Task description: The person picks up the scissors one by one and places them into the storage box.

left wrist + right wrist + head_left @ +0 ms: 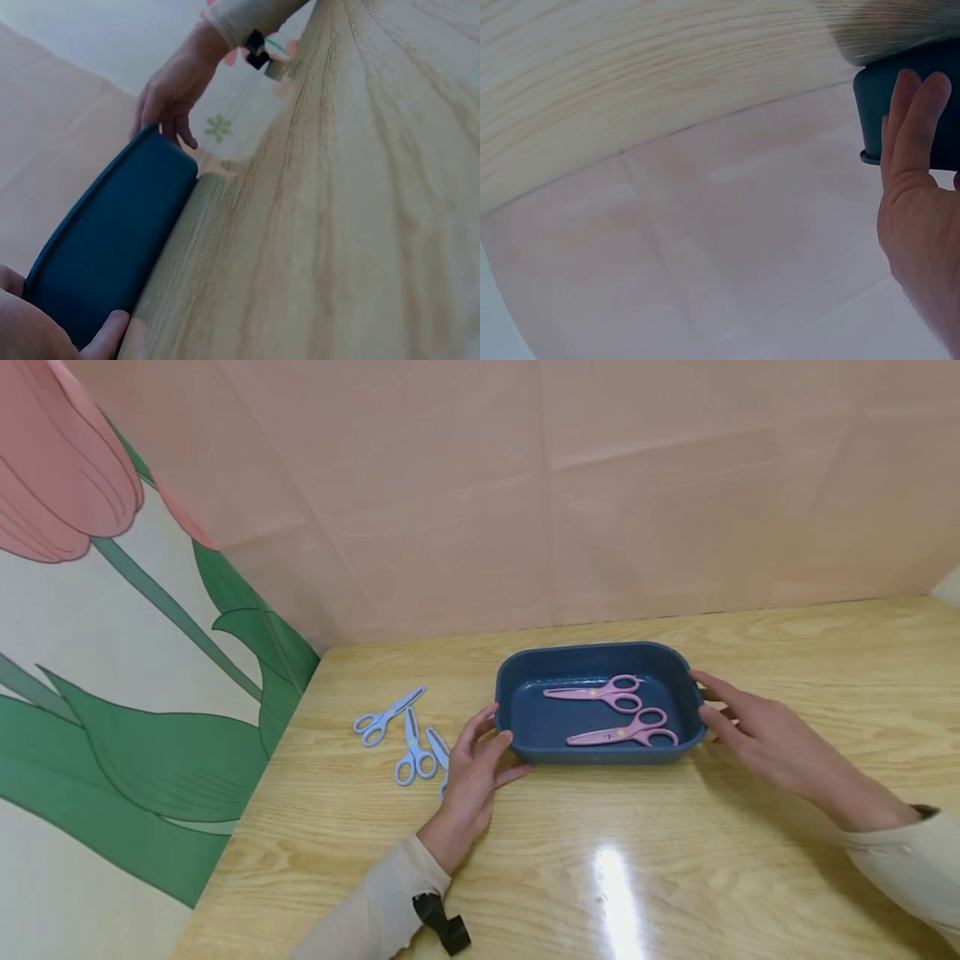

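Observation:
A dark blue rectangular bin [600,757] stands on the wooden table, its wall also seen in the left wrist view. Two pairs of pink scissors, an upper pair [600,693] and a lower pair [626,732], lie inside it, handles to the right. My left hand [472,768] grips the bin's left end, thumb at the rim. At the other end, my right hand [772,739] holds the rim with thumb and forefinger; two fairly straight fingers [915,127] lie against the end wall. Light blue scissors [414,752] lie left of my left hand, which partly covers the rightmost pair.
Two more pairs of light blue scissors [386,717] lie nearby on the table [712,877]. A pink sheet [600,510] rises behind the table. On the left stands a panel with a painted tulip [67,460]. A black strap [442,925] hangs at the left sleeve.

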Tool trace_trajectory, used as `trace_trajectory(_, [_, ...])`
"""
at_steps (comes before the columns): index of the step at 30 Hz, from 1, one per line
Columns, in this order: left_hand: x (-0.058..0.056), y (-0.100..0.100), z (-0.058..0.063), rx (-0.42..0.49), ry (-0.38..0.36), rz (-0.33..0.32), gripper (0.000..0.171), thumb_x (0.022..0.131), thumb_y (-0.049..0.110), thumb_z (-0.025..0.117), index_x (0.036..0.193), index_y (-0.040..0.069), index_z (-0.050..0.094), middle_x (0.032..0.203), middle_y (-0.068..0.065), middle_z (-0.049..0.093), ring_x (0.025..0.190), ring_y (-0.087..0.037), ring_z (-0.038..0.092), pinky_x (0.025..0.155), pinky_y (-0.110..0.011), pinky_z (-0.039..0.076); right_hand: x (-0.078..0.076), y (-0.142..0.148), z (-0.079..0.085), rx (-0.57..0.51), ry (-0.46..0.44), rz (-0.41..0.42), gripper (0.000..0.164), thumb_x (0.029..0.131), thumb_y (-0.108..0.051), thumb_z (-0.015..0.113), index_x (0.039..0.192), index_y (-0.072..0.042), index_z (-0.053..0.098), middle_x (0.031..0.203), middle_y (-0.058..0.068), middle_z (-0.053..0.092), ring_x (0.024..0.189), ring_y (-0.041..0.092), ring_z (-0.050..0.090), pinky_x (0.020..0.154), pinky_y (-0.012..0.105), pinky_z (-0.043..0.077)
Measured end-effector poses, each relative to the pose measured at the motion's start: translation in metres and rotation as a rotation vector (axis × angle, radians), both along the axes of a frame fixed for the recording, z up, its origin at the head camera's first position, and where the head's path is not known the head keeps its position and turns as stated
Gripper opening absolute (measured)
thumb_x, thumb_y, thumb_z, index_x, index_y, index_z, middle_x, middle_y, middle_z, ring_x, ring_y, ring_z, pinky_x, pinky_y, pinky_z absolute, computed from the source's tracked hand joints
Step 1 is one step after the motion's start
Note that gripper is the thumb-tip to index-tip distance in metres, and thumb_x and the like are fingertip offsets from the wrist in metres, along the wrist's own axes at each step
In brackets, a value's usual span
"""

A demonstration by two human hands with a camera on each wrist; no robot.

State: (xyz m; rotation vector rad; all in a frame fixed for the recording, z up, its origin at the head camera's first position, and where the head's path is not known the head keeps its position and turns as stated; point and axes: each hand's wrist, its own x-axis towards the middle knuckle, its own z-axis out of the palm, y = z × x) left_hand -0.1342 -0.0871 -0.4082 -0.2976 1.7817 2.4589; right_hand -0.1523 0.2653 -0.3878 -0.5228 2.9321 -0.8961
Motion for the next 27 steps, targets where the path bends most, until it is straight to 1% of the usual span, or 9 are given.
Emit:
trace_trajectory(5, [0.000,0.000,0.000,-0.002,0.011,0.003,0.048,0.095,0.008,0.064,0.141,0.020,0.055,0.138,-0.009,0.048,0.118,-0.029,0.061,0.079,-0.049,0.062,0.000,-0.001,0.001,0.004,-0.011,0.007,0.060,0.108,-0.030,0.040,0.160,-0.012,0.016,0.139,0.031,0.054,0.095,0.030,0.072,0.085,0.059,0.056])
trace_trajectory(8, [0.000,0.000,-0.001,-0.012,0.013,0.005,0.047,0.095,0.009,0.064,0.141,0.020,0.055,0.138,-0.009,0.047,0.117,-0.029,0.062,0.078,-0.049,0.063,0.000,-0.001,0.002,0.021,-0.017,0.005,0.061,0.108,-0.031,0.039,0.160,-0.012,0.013,0.128,0.029,0.063,0.088,0.024,0.070,0.085,0.060,0.054])
trace_trajectory(10, [0.000,0.001,-0.001,-0.024,0.018,0.005,0.047,0.096,0.009,0.064,0.141,0.020,0.055,0.138,-0.010,0.048,0.116,-0.028,0.062,0.079,-0.048,0.063,0.000,0.000,0.002,0.037,-0.024,-0.002,0.060,0.108,-0.032,0.037,0.161,-0.014,0.013,0.117,0.025,0.069,0.083,0.020,0.067,0.080,0.054,0.056])
trace_trajectory(12, [0.000,0.001,0.000,-0.052,0.025,0.003,0.046,0.096,0.010,0.064,0.141,0.020,0.055,0.137,-0.011,0.048,0.116,-0.029,0.062,0.080,-0.046,0.063,0.000,0.000,0.002,0.054,-0.025,-0.007,0.060,0.109,-0.033,0.036,0.161,-0.015,0.014,0.099,0.016,0.071,0.076,0.016,0.061,0.072,0.041,0.054])
trace_trajectory(14, [0.001,0.001,0.001,-0.089,0.041,0.002,0.046,0.097,0.011,0.064,0.141,0.020,0.055,0.136,-0.012,0.049,0.117,-0.029,0.062,0.081,-0.045,0.063,-0.001,0.000,0.003,0.063,-0.033,-0.009,0.059,0.109,-0.035,0.035,0.161,-0.016,0.014,0.090,0.008,0.067,0.071,0.014,0.056,0.066,0.031,0.047])
trace_trajectory(16, [0.001,0.001,0.002,-0.139,0.055,-0.004,0.045,0.097,0.012,0.064,0.141,0.018,0.055,0.135,-0.014,0.049,0.118,-0.030,0.061,0.083,-0.043,0.063,-0.001,0.000,0.004,0.068,-0.038,-0.010,0.059,0.109,-0.036,0.034,0.161,-0.017,0.013,0.083,0.003,0.062,0.068,0.014,0.052,0.062,0.027,0.040])
trace_trajectory(20, [0.001,0.000,0.005,-0.231,0.083,-0.022,0.044,0.098,0.010,0.062,0.141,0.014,0.055,0.138,-0.015,0.050,0.120,-0.033,0.061,0.086,-0.041,0.062,0.000,0.000,0.004,0.067,-0.047,-0.008,0.059,0.109,-0.036,0.033,0.161,-0.017,0.012,0.082,0.003,0.061,0.067,0.014,0.050,0.061,0.026,0.039])
trace_trajectory(24, [0.002,-0.003,0.012,-0.285,0.094,-0.045,0.042,0.098,0.004,0.058,0.139,0.011,0.056,0.140,-0.013,0.051,0.121,-0.035,0.061,0.088,-0.042,0.061,0.001,0.000,0.004,0.075,-0.043,-0.003,0.059,0.109,-0.036,0.033,0.161,-0.017,0.012,0.079,0.002,0.058,0.065,0.013,0.049,0.061,0.026,0.039])
trace_trajectory(27, [0.004,-0.008,0.018,-0.338,0.094,-0.048,0.042,0.096,0.002,0.057,0.137,0.011,0.058,0.139,-0.011,0.054,0.122,-0.033,0.060,0.090,-0.043,0.060,0.002,0.000,0.004,0.073,-0.042,-0.001,0.059,0.109,-0.037,0.033,0.161,-0.018,0.012,0.075,0.001,0.053,0.060,0.011,0.045,0.059,0.025,0.037])
